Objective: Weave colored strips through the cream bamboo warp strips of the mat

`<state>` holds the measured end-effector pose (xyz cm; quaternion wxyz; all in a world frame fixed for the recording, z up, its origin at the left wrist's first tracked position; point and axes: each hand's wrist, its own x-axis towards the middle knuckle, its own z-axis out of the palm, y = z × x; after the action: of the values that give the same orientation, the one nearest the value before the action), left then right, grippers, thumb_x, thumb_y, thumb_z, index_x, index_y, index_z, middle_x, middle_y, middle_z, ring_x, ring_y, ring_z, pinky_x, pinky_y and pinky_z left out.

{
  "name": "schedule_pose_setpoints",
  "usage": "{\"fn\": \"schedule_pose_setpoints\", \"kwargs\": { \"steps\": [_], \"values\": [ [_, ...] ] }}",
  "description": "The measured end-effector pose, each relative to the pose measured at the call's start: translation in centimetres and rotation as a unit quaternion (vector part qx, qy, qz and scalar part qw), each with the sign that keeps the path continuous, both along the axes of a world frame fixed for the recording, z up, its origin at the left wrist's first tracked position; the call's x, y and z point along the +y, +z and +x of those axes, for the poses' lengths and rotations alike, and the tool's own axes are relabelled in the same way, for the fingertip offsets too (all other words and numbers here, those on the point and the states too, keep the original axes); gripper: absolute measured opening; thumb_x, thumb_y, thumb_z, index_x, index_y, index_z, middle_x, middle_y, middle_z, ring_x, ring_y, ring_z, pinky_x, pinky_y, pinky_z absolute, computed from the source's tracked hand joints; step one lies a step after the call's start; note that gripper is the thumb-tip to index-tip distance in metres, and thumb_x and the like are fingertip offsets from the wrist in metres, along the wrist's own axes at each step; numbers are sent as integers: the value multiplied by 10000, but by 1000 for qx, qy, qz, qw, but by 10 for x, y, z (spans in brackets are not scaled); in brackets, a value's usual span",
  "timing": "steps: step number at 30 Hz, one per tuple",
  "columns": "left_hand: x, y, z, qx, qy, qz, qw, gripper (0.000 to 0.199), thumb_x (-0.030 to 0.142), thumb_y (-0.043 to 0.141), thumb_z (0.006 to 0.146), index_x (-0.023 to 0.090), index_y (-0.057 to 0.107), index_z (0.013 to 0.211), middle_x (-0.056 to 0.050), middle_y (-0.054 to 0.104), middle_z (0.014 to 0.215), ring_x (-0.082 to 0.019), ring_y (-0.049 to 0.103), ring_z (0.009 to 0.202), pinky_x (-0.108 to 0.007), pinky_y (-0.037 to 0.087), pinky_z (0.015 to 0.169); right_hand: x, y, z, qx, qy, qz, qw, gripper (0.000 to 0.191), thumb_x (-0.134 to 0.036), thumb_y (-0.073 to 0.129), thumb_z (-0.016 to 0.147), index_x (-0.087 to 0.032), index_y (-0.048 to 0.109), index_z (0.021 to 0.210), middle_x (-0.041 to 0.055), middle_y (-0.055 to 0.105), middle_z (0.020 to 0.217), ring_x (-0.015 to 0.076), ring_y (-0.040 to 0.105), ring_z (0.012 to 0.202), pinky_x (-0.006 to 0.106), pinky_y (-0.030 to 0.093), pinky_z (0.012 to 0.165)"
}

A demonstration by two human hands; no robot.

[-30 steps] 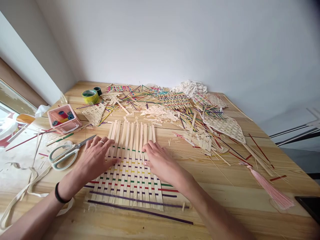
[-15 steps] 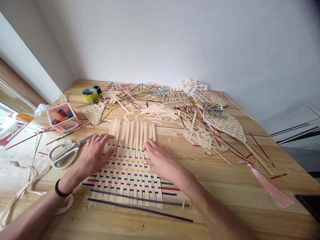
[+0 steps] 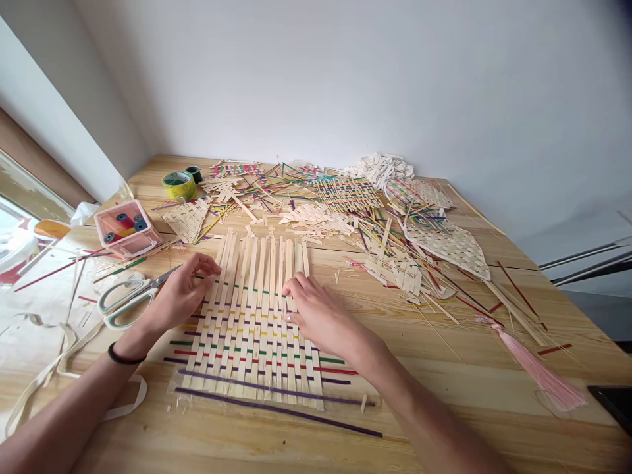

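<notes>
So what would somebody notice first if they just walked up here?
Probably the pale woven mat, striped with bright colours, in the front middle, with the left hand by its left edge and the right hand over its right side. Next, perhaps the pink tassel lying far right. Behind the mat, a messy spread of strips reaches toward the wall.

At the left edge of the woven mat (image 3: 251,332) is the left hand (image 3: 182,296); the right hand (image 3: 318,313) touches its right side; scissors (image 3: 147,289) lie left of the mat.

Pale woven mat (image 3: 257,326), coloured cross-strips (image 3: 332,360), far ends unwoven, flat on wooden table (image 3: 197,447)
</notes>
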<state>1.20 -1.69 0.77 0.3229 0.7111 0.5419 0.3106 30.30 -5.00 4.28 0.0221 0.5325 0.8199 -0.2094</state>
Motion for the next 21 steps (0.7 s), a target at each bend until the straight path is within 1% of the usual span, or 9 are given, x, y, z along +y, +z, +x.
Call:
{"fn": "schedule_pose_setpoints", "kwargs": {
  "steps": [3, 7, 10, 13, 15, 18, 21],
  "values": [
    [2, 4, -1, 36, -21, 22, 999, 237, 414, 545, 970, 220, 573, 1103, -60, 698, 1105, -234, 663, 1057, -402, 504, 968, 0, -1, 0, -4, -5, 0, 1000, 271, -130, 698, 934, -154, 576, 1175, 118, 589, 1285, 293, 579, 1222, 425, 478, 943],
    [1, 11, -1, 139, -47, 91, 985, 225, 385, 526, 971, 219, 585, 1111, -53, 712, 1074, -239, 680, 997, -409, 502, 924, 0, -1, 0, 0, 0, -2, 1000, 287, -130, 700, 935, -155, 572, 1191, 116, 589, 1284, 288, 580, 1217, 425, 478, 945],
    [1, 11, -2, 199, -76, 112, 971, 279, 360, 561, 942, 228, 575, 1187, -63, 696, 1153, -259, 669, 1060, -438, 490, 966, 0, -1, 0, 2, -1, -1, 1000, 284, -121, 695, 934, -152, 575, 1190, 117, 588, 1285, 288, 577, 1213, 427, 482, 945],
    [0, 9, -5, 212, -109, 98, 966, 346, 327, 560, 930, 240, 548, 1264, -74, 655, 1265, -268, 637, 1159, -444, 486, 1004, 0, -2, 0, 0, 1, 2, 1000, 268, -109, 678, 937, -143, 578, 1184, 118, 589, 1281, 291, 578, 1209, 437, 487, 949],
    [0, 9, -6, 212, -124, 85, 966, 370, 311, 553, 926, 241, 529, 1288, -75, 643, 1288, -266, 616, 1197, -449, 470, 1037, 0, -3, 0, 0, 1, 6, 1000, 272, -115, 679, 938, -144, 576, 1187, 118, 588, 1284, 294, 580, 1208, 444, 492, 947],
    [-1, 9, -6, 209, -124, 74, 967, 408, 289, 551, 904, 242, 512, 1308, -72, 642, 1274, -267, 589, 1215, -460, 449, 1064, 1, -5, 0, 0, -1, 12, 1000, 266, -128, 685, 938, -146, 576, 1180, 117, 590, 1282, 296, 584, 1206, 448, 497, 942],
    [-3, 9, -2, 209, -108, 77, 969, 437, 242, 540, 866, 250, 520, 1302, -70, 634, 1237, -275, 573, 1197, -475, 446, 1063, 1, -5, 1, 3, 0, 12, 1000, 263, -134, 694, 934, -152, 580, 1171, 113, 598, 1271, 292, 590, 1204, 442, 499, 943]
  ]
}}
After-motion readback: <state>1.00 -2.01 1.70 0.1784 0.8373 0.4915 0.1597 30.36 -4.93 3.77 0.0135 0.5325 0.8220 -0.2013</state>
